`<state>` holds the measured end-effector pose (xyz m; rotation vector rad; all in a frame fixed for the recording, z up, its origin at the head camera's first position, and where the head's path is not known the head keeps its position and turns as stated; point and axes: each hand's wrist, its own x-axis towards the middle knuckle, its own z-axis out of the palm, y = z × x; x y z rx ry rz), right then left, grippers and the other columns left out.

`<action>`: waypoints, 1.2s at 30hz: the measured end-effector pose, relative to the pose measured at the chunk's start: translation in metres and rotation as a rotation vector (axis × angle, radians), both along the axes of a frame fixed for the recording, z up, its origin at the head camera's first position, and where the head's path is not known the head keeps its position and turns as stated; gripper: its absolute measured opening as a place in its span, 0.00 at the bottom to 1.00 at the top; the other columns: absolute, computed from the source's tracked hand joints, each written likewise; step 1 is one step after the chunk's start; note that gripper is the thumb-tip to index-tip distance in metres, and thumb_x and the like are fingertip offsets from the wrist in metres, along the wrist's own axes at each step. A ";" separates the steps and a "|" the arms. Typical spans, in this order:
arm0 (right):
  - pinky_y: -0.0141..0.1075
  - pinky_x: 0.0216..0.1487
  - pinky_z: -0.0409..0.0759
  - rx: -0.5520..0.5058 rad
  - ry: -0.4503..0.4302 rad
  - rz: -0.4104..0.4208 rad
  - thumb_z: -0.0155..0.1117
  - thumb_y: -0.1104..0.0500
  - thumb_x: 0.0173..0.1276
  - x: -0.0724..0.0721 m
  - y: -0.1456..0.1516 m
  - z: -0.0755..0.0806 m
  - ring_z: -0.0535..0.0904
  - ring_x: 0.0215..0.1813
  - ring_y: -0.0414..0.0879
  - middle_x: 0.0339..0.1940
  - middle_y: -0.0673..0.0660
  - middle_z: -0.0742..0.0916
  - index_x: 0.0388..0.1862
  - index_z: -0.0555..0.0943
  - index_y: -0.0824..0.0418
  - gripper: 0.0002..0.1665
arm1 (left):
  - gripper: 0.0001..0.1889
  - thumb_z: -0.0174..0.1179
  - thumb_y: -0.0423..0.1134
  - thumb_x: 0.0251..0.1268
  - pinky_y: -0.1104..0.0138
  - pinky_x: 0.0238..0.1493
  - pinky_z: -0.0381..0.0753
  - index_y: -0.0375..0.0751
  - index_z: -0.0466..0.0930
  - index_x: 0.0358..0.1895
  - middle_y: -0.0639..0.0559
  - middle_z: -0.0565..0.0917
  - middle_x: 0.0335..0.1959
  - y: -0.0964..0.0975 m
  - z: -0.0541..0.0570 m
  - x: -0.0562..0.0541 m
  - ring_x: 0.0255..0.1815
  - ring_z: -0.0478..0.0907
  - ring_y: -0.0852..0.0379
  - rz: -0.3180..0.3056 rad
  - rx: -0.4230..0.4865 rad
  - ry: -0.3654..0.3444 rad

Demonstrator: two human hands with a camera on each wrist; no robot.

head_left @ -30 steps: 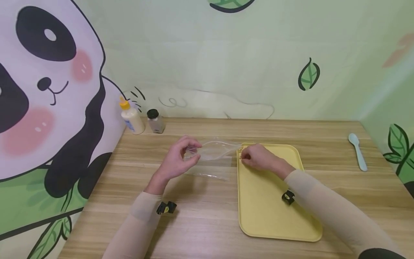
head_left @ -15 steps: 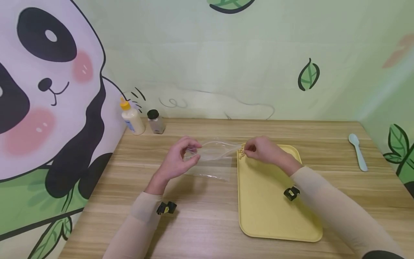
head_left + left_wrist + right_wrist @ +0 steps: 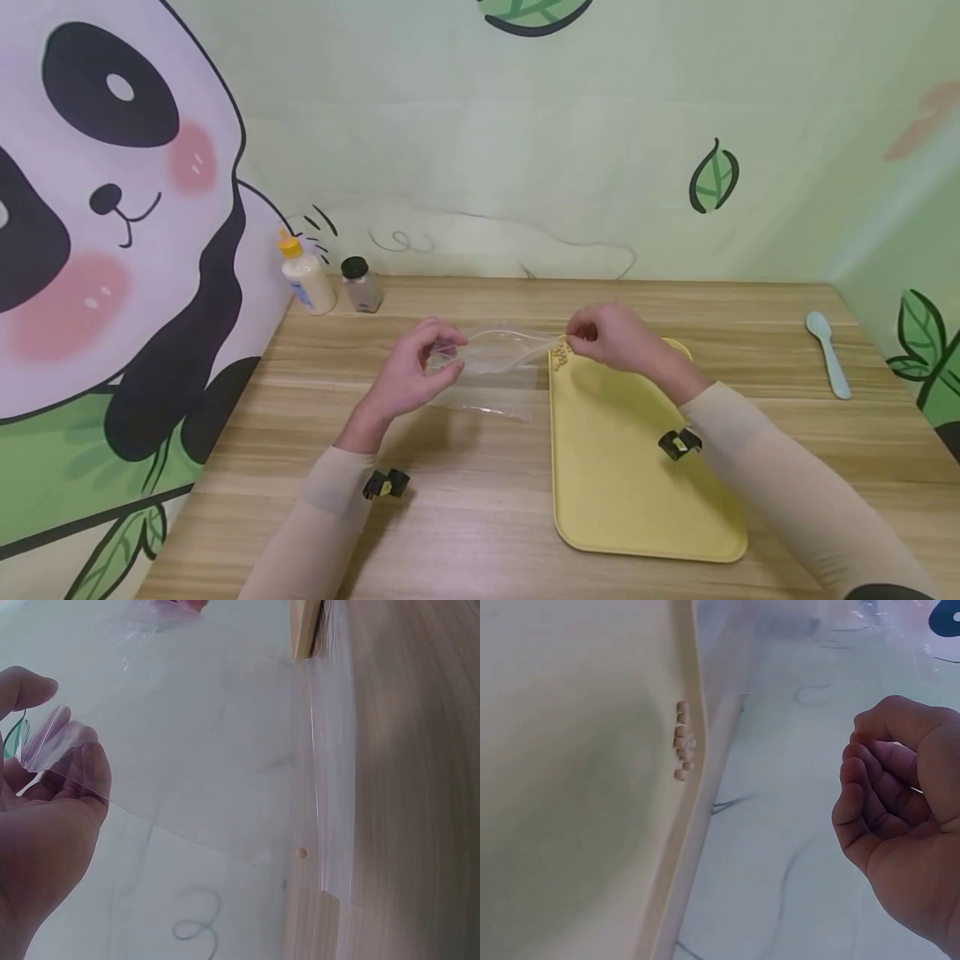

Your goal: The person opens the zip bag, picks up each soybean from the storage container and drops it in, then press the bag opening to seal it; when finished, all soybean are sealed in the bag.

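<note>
My left hand (image 3: 416, 367) grips one end of a clear zip bag (image 3: 498, 392), its fingers showing through the plastic in the left wrist view. The bag's mouth gapes upward, and its far corner reaches the tray's edge. A single small beige round piece (image 3: 302, 853) shows by the bag's zip edge. On the right, a yellow tray (image 3: 637, 483) has several small beige pieces (image 3: 681, 742) in its back left corner. Just above them is my right hand (image 3: 611, 337), fingers curled, thumb against the index fingertip. I cannot tell whether a small piece sits in that pinch.
A bottle with a yellow cap (image 3: 309, 279) and a jar with a black lid (image 3: 362, 287) stand at the table's back left. A light blue spoon (image 3: 828, 354) lies at the far right. Behind the table is a wall (image 3: 517, 167) printed with leaves and a panda.
My right hand has lifted a little from the small pieces, up and to the right, its fingertips drawn together. My left hand and the bag have stayed in place.
</note>
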<state>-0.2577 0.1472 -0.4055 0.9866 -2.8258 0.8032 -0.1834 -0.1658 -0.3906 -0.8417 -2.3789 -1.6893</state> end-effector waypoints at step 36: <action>0.30 0.29 0.79 -0.147 0.270 0.143 0.67 0.64 0.58 0.021 -0.037 0.042 0.78 0.28 0.37 0.25 0.50 0.86 0.31 0.85 0.60 0.02 | 0.14 0.60 0.17 0.52 0.66 0.53 0.80 0.24 0.77 0.45 0.34 0.77 0.45 0.000 -0.004 -0.002 0.44 0.74 0.58 0.008 0.007 -0.003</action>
